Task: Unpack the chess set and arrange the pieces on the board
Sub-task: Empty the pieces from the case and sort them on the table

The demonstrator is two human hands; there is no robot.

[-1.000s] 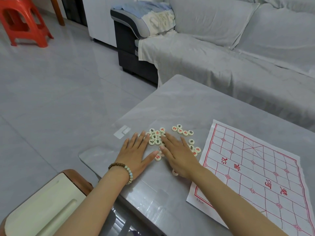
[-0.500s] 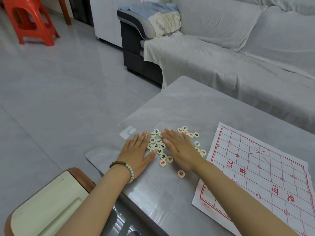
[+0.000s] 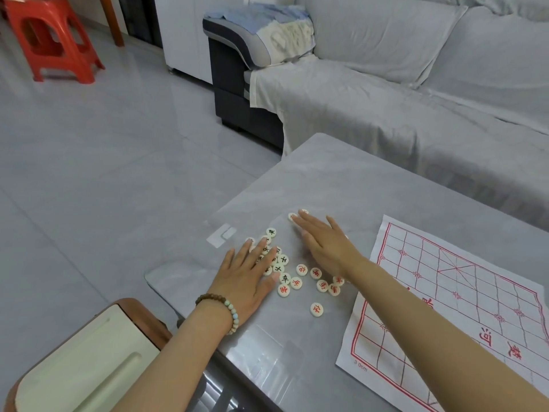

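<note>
Several round cream chess pieces with red or black characters lie loose on the grey table, left of the paper board, which is white with a red grid. My left hand lies flat with its fingers over the black-marked pieces. My right hand is spread flat over pieces further back; two pieces show at its fingertips. One red-marked piece sits apart, nearer to me. No pieces stand on the board.
A clear plastic bag lies flat on the table by the pieces. A grey-covered sofa runs behind the table. A red plastic stool stands far left. A cream-and-brown seat is at the bottom left.
My right hand has slid away from my left and toward the far side, spreading the pieces. More red-marked pieces now lie uncovered between the hands. The left hand has hardly moved.
</note>
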